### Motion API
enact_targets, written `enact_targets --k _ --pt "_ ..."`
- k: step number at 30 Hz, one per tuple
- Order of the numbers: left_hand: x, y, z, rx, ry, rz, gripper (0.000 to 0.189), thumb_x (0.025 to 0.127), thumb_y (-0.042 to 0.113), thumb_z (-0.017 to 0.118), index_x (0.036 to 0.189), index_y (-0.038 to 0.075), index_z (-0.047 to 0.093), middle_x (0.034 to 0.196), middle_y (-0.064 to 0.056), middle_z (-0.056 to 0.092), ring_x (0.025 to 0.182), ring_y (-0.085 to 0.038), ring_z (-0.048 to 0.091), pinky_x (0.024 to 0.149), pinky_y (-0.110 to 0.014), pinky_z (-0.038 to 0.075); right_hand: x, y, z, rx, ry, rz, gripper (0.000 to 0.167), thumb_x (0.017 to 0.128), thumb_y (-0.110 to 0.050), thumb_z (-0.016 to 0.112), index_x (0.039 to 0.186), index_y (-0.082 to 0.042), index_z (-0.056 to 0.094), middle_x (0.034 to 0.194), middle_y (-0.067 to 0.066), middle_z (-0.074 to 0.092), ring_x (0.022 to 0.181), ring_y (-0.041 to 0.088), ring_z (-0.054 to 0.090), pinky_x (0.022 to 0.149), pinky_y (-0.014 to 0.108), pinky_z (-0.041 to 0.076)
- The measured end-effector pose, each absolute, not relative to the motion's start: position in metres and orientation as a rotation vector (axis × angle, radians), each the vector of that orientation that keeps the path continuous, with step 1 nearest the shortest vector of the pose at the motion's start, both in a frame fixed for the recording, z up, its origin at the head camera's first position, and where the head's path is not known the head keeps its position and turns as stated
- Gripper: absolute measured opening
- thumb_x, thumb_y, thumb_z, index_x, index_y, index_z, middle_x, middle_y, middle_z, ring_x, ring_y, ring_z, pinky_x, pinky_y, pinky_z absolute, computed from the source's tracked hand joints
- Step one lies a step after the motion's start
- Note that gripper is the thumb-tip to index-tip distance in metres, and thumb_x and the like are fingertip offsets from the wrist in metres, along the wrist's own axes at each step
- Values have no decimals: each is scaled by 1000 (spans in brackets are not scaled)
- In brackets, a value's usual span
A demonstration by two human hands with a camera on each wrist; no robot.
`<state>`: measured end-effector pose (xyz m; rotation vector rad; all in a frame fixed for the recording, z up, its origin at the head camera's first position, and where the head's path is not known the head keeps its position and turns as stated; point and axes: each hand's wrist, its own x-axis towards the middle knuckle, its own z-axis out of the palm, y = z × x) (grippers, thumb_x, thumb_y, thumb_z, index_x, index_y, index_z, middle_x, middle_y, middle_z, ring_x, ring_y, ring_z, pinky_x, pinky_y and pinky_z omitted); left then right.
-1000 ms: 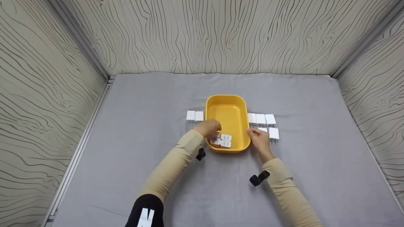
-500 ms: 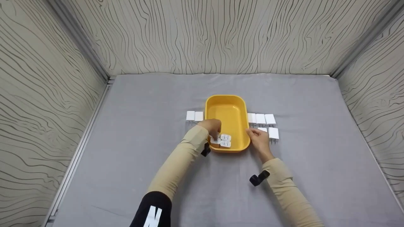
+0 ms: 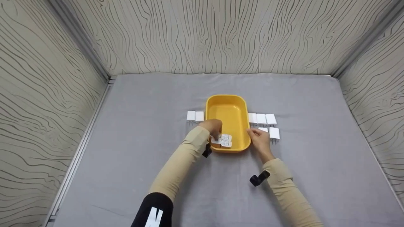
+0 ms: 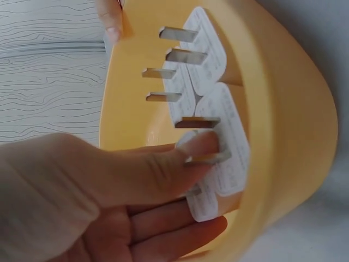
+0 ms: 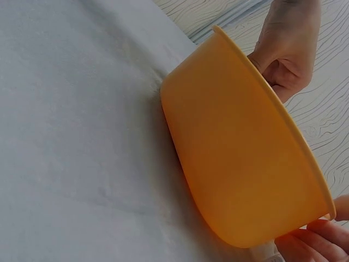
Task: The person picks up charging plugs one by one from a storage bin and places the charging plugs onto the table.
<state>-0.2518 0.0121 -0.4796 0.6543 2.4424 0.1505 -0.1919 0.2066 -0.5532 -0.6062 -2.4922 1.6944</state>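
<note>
Now left hand (image 3: 212,126) reaches deeper, pinching a plug (image 4: 203,208), seemingly settling it in the tub (image 3: 233,117); right hand (image 3: 260,140) pinches tub rim (image 3: 226,95).

left grip (image 3: 212,126) angled down, pinching; right grip (image 3: 260,139) pinching

The rim of an orange-yellow, round-cornered plastic tub (image 5: 234,153) is pinched by the right hand (image 5: 319,242). Farther from it, the left hand (image 5: 289,49) is partly hidden behind the rim. Below, a grey cloth-covered surface (image 5: 71,136) is seen.
</note>
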Motion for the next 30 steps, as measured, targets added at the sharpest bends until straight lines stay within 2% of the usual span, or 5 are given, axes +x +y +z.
enact_targets --k 13,18,23,26,30 --pt "-245 11 -482 691 2495 207 25 82 4 70 107 4 71 114 -9 71 101 -23 65 91 -35 53 -192 209 -554 -626 -2473 1726 32 90 -14 65 109 12 66 101 20 73 64 -12 51 62 5 44" --pt "-241 9 -482 761 2535 182 20 87 4 61 104 3 71 110 -9 72 89 -19 61 88 -34 54 -192 209 -554 -621 -2446 1782 34 90 -13 65 111 13 65 95 12 75 64 -12 53 61 6 45" --pt "-237 9 -482 795 2562 157 19 90 5 55 101 2 70 104 -11 73 78 -17 51 76 -31 51 -193 209 -554 -627 -2438 1792 34 90 -12 65 112 14 64 94 12 75 64 -11 54 61 6 45" --pt "-236 8 -482 792 2573 170 17 89 6 56 99 1 70 102 -12 73 77 -18 51 73 -32 49 -193 209 -554 -621 -2442 1781 34 89 -13 65 111 14 64 96 15 75 64 -12 54 61 6 45" --pt "-236 7 -484 779 2584 185 19 90 8 56 102 1 70 105 -12 73 87 -23 62 82 -34 54 -193 209 -554 -614 -2452 1762 34 89 -13 65 111 14 65 101 22 73 63 -13 53 61 6 45"
